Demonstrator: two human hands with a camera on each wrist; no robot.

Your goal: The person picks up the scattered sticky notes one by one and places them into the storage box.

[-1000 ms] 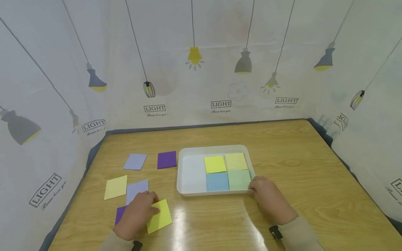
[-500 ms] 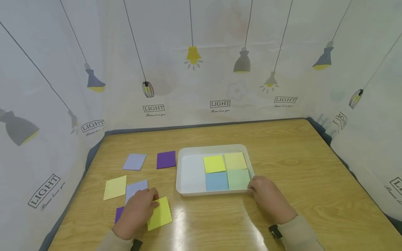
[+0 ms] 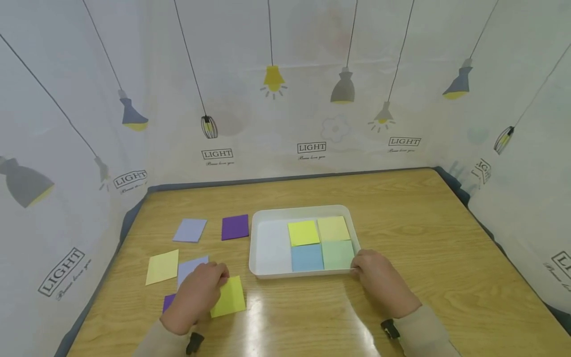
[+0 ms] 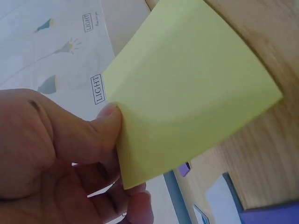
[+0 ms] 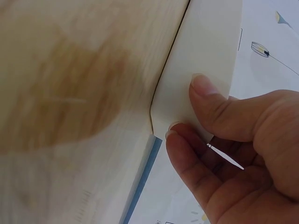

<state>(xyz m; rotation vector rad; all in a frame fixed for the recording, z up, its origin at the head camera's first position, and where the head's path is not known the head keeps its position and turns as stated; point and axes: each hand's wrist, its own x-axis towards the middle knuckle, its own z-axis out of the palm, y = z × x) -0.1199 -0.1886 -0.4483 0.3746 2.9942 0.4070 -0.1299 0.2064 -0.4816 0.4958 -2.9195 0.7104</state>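
My left hand (image 3: 198, 295) pinches a bright yellow sticky note (image 3: 229, 298) by one edge, thumb on its near face. In the left wrist view this yellow note (image 4: 187, 93) is tilted up off the table and slightly bent. My right hand (image 3: 383, 282) grips the near right corner of a shallow white tray (image 3: 269, 273), thumb and fingertips on its wall (image 5: 196, 51) in the right wrist view. Inside the tray's right part lie a bright yellow note (image 3: 304, 233), a pale yellow one (image 3: 333, 228), a blue one (image 3: 307, 258) and a green one (image 3: 337, 255).
Left of the tray, on the wooden table (image 3: 424, 223), lie two lavender notes (image 3: 190, 230), a dark purple note (image 3: 235, 227) and a pale yellow note (image 3: 162, 267). Another purple note (image 3: 168, 301) is partly hidden by my left hand. A lamp-printed curtain (image 3: 250, 114) surrounds the table.
My left hand has raised the yellow note and moved it slightly away from me. The right hand stays at the tray corner, and the tray holds still.
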